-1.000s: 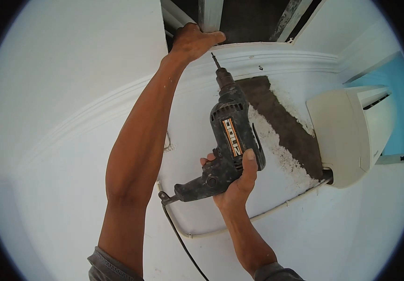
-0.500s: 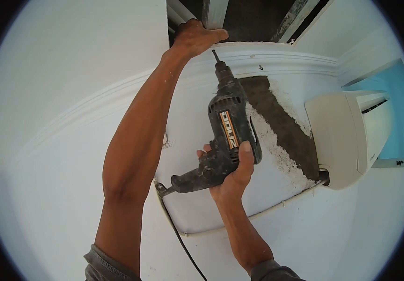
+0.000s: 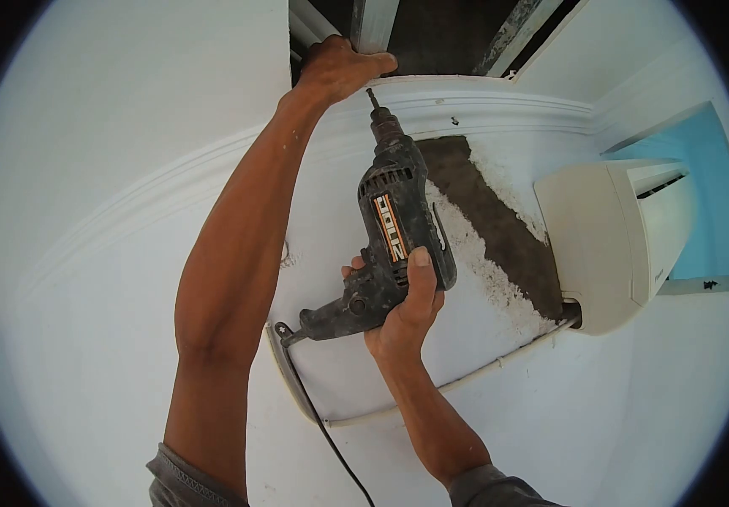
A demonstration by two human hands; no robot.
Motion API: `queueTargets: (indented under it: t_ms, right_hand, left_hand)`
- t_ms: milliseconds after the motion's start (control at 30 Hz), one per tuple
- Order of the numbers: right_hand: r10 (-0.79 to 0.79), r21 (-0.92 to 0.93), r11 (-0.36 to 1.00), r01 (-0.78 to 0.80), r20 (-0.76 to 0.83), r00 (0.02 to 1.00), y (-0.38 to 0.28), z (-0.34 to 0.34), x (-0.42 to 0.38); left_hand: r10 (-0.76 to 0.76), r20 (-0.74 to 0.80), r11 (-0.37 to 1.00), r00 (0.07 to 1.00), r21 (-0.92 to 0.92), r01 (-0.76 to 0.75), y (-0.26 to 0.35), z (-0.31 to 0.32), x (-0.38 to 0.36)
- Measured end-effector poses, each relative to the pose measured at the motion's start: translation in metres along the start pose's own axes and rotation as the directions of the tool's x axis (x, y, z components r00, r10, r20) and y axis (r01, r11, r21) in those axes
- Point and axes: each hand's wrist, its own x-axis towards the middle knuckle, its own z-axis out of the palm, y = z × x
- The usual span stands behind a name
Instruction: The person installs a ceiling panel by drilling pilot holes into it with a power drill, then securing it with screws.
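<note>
My right hand is wrapped around the rear of a black power drill, its thumb lying on the body. The drill is dusty, has an orange-and-white label and points upward. A thin bit sticks out of its chuck, just below the ceiling opening's edge. My left hand grips that edge, its thumb stretched along it and its other fingers partly hidden inside the opening. A black cord hangs from the drill handle.
Pale pipes and metal framing show inside the opening. White cornice moulding runs below it. On the wall are a bare cement strip, an air conditioner and a thin conduit. Right of them is a blue recess.
The whole view has shifted slightly, so everything appears a little further left. Both hands keep their grips, and the drill stays at about the same spot below the opening's edge.
</note>
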Motion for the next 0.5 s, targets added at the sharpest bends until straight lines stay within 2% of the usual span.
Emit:
queueTargets:
  t_ms: [400, 500]
  right_hand:
    - [-0.041, -0.045, 0.998, 0.04, -0.017, 0.999, 0.0017, 0.0003, 0.0018]
    - [-0.038, -0.033, 0.999, 0.037, -0.029, 0.999, 0.0011, 0.0012, 0.0002]
  left_hand:
    - [-0.01, -0.007, 1.0, 1.0, -0.003, 0.01, -0.0033, -0.0002, 0.0059]
    - [-0.003, 0.054, 1.0, 0.999, 0.011, 0.002, -0.0011, -0.0029, 0.0013]
